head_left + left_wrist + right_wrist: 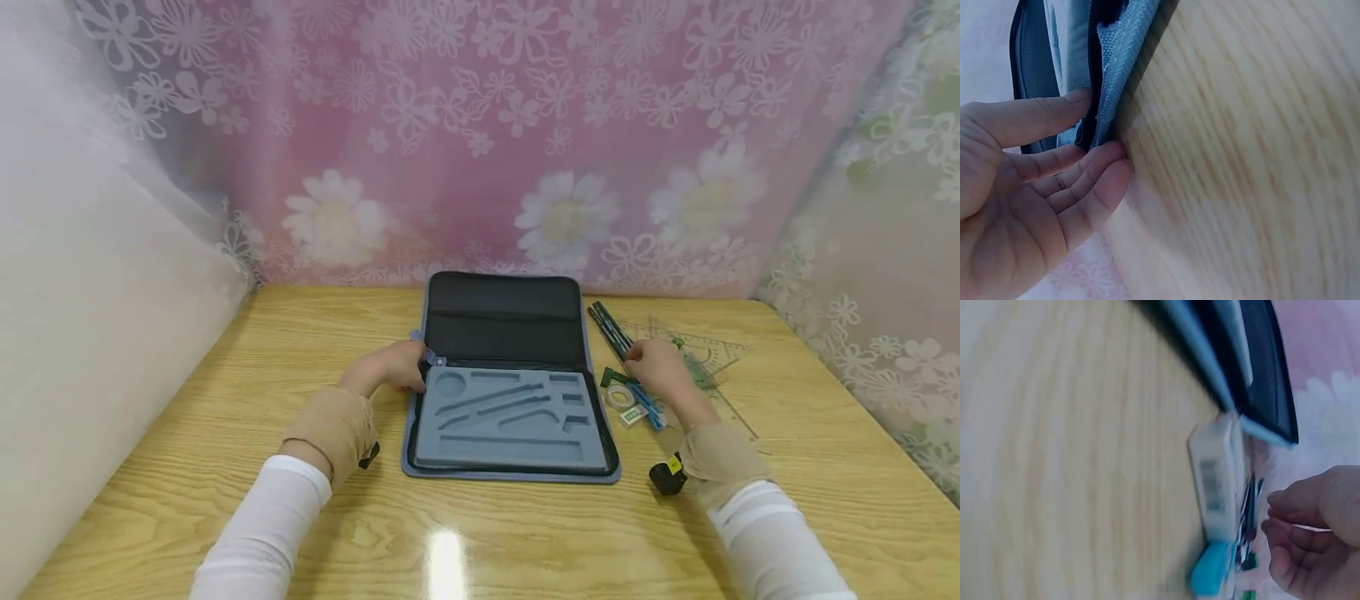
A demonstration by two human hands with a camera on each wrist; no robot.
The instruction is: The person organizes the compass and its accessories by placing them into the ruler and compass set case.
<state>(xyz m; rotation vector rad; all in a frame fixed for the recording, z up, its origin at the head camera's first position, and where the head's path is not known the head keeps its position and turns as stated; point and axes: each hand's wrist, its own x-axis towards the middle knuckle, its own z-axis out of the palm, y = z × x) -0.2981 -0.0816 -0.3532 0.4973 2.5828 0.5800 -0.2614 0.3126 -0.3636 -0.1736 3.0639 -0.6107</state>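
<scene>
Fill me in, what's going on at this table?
A person's left hand pinches the left edge of an open zip case, with a grey-blue foam tray in its near half. To the case's right, the right hand is near dark pencils and a white eraser, with nothing visible in its grasp.

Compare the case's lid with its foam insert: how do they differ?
The lid is black inside; the foam insert is grey-blue.
The lid tilts up at the back; the insert lies flat.
The insert has cut-out recesses; the lid shows none.
Both are roughly rectangular.
</scene>
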